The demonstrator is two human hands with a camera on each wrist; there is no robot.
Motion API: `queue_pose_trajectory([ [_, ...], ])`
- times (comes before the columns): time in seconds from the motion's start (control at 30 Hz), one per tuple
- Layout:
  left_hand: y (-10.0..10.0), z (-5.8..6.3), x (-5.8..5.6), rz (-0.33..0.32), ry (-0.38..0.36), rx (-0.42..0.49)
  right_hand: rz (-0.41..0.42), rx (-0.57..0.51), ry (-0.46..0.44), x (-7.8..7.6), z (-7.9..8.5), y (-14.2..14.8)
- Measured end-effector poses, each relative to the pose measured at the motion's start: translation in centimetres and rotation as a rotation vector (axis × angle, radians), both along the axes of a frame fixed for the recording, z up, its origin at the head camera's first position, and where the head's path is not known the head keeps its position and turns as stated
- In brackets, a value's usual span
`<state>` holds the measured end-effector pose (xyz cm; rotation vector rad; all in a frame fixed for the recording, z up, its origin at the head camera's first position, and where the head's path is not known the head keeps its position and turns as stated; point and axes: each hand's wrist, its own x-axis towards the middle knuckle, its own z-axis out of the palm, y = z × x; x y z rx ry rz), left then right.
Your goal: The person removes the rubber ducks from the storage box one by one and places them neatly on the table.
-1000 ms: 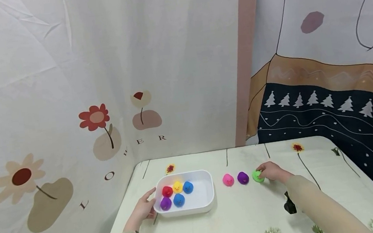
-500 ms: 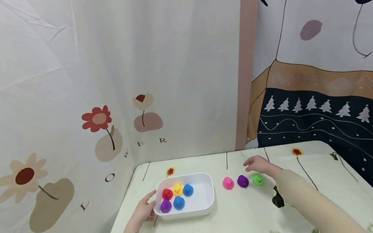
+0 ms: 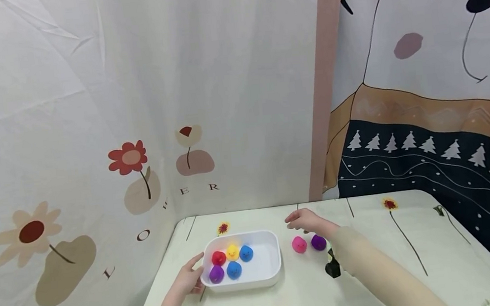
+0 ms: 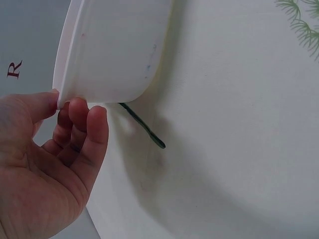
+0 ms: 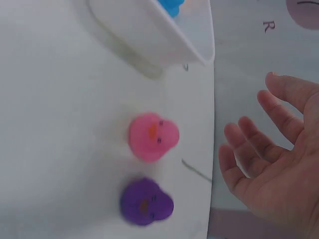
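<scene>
My left hand (image 3: 188,279) pinches the left rim of a white plastic tub (image 3: 266,256), thumb on the rim and fingers curled below it in the left wrist view. Inside the tub sit small rubber ducks: red (image 3: 218,258), yellow (image 3: 232,252), two blue, one of them a blue duck (image 3: 234,270) in front, and purple (image 3: 216,274). My right hand (image 3: 309,221) hovers with nothing in it, fingers loosely bent, above and behind a pink duck (image 5: 152,137) and a purple duck (image 5: 145,201) on the table. The sleeve hides a green duck beside them.
A pale flower-printed cloth covers the table (image 3: 287,303). White curtain (image 3: 239,98) with printed flowers rises behind and to the left, a bear-printed curtain (image 3: 433,153) at the right. A small black device (image 3: 332,265) shows at my right wrist.
My right hand has let go of the green duck and moved left past the purple and pink ducks, raised. The left hand stays on the tub. The head view has tilted up slightly.
</scene>
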<state>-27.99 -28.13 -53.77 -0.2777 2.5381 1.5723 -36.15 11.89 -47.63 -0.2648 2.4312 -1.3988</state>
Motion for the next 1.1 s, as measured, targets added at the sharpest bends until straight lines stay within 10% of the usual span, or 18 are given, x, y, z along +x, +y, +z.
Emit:
queue_pose_trajectory([
  [1.1,-0.2,-0.3,0.5,-0.023,0.005,0.026,-0.162,-0.343,-0.185,1.3,-3.9,-11.9],
])
